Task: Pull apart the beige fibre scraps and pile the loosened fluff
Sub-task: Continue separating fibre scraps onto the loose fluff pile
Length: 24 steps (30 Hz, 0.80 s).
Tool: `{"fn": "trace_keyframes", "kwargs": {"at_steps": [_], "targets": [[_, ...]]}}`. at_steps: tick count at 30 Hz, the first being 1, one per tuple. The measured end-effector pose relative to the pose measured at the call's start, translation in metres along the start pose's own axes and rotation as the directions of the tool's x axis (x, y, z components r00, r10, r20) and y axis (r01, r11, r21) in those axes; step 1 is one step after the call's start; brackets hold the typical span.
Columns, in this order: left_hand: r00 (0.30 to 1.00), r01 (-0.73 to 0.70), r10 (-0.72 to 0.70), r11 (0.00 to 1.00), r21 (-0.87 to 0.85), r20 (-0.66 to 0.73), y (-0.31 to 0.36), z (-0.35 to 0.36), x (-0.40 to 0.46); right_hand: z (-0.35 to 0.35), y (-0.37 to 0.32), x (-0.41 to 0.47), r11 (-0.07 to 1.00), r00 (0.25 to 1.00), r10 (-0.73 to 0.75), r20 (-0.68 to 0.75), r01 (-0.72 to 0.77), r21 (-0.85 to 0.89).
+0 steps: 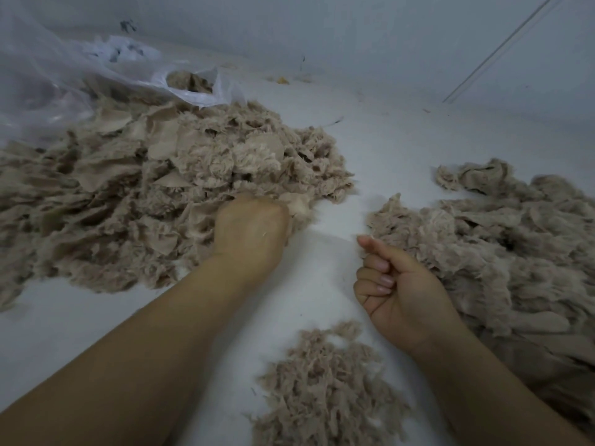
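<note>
Item: large heap of uncut beige fibre scraps (154, 194) on the white floor (370, 149); my left hand (252, 230) digs into its near edge, fingers hidden, for the next scrap, my right hand (396, 291) curled empty beside it, near the small loosened beige fluff pile (325, 391).

I can read no writing, label, brand, number or sign anywhere in front of me. The dark smudges on the crumpled plastic bag (96, 59) at my far left are too blurred to tell whether they are print at all.
</note>
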<state>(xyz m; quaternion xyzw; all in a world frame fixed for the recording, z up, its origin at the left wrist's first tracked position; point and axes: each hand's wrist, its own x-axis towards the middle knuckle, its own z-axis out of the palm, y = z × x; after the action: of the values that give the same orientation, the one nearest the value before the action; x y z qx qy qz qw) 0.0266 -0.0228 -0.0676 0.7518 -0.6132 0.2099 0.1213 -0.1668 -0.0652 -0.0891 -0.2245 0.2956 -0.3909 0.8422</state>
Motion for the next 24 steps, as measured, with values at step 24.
{"fn": "trace_keyframes", "kwargs": {"at_steps": [24], "targets": [[0.896,-0.039,0.384,0.566,-0.824,0.222,0.090,0.046,0.058,0.002,-0.002,-0.001,0.978,0.990,-0.110,-0.086,0.123,0.167]]}}
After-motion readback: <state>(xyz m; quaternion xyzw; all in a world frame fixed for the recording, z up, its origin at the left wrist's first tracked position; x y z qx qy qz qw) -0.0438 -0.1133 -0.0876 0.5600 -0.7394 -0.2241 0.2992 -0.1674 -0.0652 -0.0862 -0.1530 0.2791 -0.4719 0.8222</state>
